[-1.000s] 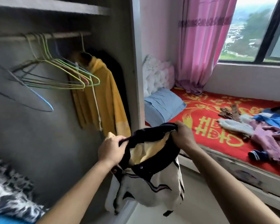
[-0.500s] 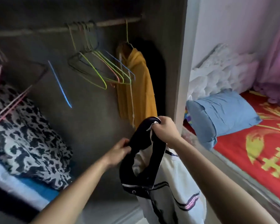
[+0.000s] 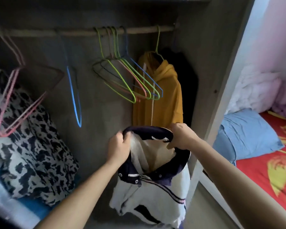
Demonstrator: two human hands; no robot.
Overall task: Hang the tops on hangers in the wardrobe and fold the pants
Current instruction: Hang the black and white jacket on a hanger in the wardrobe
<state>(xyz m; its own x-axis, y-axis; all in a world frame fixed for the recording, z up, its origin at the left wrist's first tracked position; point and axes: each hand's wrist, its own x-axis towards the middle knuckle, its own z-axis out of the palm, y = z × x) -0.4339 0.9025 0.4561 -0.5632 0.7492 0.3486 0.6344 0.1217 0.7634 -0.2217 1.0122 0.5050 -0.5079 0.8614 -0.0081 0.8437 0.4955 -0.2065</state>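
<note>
I hold a white top with a dark navy collar (image 3: 152, 192) in front of the open wardrobe. My left hand (image 3: 118, 148) grips the collar's left side and my right hand (image 3: 180, 138) grips its right side, stretching the neck opening wide. Above, a wooden rail (image 3: 73, 33) carries a bunch of empty green, pink and blue wire hangers (image 3: 130, 80). A yellow hooded top (image 3: 162, 96) hangs on a green hanger at the rail's right end. A single blue hanger (image 3: 74, 98) and pink hangers (image 3: 12, 103) hang further left.
A black-and-white patterned blanket (image 3: 28, 146) is piled in the wardrobe's lower left. The wardrobe's side panel (image 3: 221, 90) stands to the right. Beyond it lies a bed with a red cover (image 3: 267, 176), a blue pillow (image 3: 248, 136) and white bedding (image 3: 254, 86).
My view has turned left from the bed into the wardrobe. Both hands have spread apart, pulling the collar open and level in front of the yellow top.
</note>
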